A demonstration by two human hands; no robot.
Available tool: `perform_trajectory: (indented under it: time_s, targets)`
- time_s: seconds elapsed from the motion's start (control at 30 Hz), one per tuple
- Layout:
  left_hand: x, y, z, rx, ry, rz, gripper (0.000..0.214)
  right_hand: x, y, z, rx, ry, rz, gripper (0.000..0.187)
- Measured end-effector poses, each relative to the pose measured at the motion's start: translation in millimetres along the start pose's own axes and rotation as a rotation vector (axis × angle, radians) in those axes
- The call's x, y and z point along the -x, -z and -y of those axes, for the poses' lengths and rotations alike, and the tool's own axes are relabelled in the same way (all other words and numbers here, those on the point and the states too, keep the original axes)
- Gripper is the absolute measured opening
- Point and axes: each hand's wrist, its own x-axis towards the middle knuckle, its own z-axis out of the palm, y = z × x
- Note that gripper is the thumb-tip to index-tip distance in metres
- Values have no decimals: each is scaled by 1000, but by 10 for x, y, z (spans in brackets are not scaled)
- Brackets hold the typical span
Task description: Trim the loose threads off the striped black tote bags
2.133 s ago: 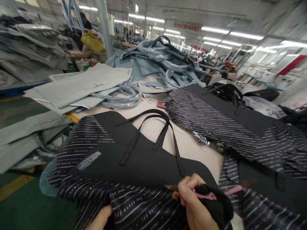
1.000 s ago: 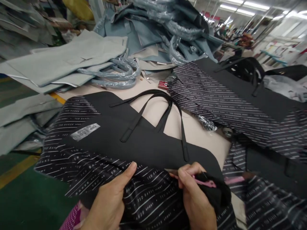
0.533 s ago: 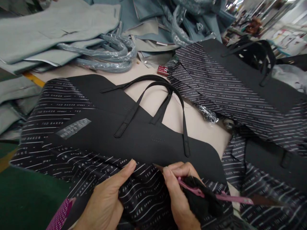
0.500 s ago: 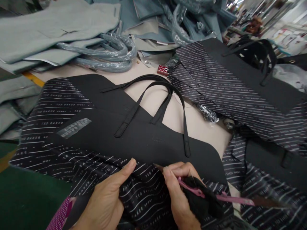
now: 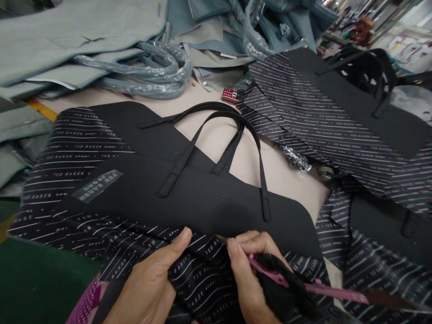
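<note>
Pinching striped lining (image 5: pixel 202 274) at the desk's (image 5: pixel 290 180) near edge, the left hand (image 5: pixel 151 283) grips the fabric while the right hand (image 5: pixel 249 274) holds pink-handled scissors (image 5: pixel 280 279) closed around a black cloth (image 5: pixel 286 292), beside the black bag (image 5: pixel 202 198).

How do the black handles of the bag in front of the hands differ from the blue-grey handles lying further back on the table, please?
The black handles are bare, flat, narrow straps, while the blue-grey handles are thick, rounded and wrapped in clear plastic. The black handles arch from the black bag over the beige table; the blue-grey handles lie coiled beside the grey panels. Both are paired loops lying flat, and neither the left hand nor the right hand touches them.
</note>
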Motion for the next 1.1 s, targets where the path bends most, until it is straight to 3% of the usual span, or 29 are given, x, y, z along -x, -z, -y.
perform_trajectory:
  time_s: [0.23, 0.5, 0.67, 0.83, 0.97, 1.1]
  targets:
    - [-8, 3, -4, -3, 30, 16, 19, 0, -50, 79, 54, 22, 6, 29]
    - [-6, 21, -15, 6, 53, 84, 24, -33, 47, -58, -274, -100, -49, 34]
    - [-3, 20, -25, 16, 48, 51, 41, -26, 108, -139, -204, -64, -5, 33]
    - [18, 3, -27, 8, 71, 41, 45, -13, 138, -204, -122, 28, 41, 29]
    - [-14, 11, -19, -5, 62, 50, 48, -1, 80, -118, -63, -15, -20, 32]
    - [-19, 61, 7, -29, 61, 29, 46, -3, -6, -37, 25, 49, 5, 29]
